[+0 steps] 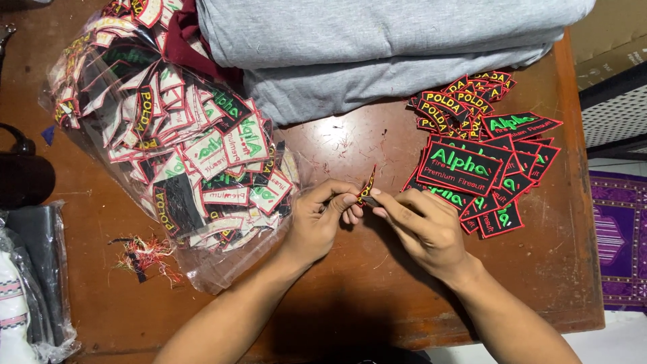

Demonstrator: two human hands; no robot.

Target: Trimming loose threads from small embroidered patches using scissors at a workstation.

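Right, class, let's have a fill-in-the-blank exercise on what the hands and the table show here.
1. Both hands pinch one small embroidered ____ between them.
2. The clear plastic bag of patches lies on the person's ____ side.
3. The folded fabric at the table's far edge is ____ in colour.

Missing words: patch; left; grey
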